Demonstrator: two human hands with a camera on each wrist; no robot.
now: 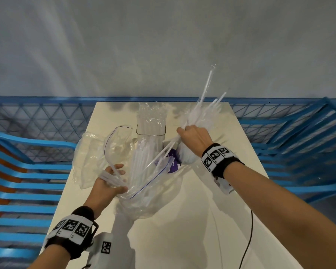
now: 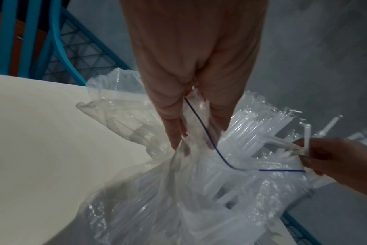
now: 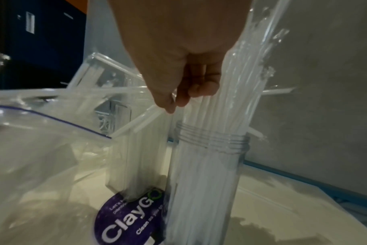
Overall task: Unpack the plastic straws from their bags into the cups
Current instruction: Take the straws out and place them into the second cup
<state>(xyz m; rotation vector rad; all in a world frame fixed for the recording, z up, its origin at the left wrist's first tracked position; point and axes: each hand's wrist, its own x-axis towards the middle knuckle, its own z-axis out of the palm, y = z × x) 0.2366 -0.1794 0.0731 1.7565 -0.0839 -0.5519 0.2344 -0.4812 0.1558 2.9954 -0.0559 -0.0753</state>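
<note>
A clear zip bag with a blue seal line, full of translucent straws, sits mid-table. My left hand pinches its rim together with a few straws. My right hand grips a bundle of straws standing in a tall clear cup. The same bundle fans out above the cup's ribbed rim. A few straws slant from the thumb and fingers down toward the bag. A square clear cup packed with wrapped straws stands behind the bag.
An empty crumpled bag lies left of the full one. A purple round label lies on the cream table by the cup's base. Blue mesh railings surround the table. A black cable trails at the right.
</note>
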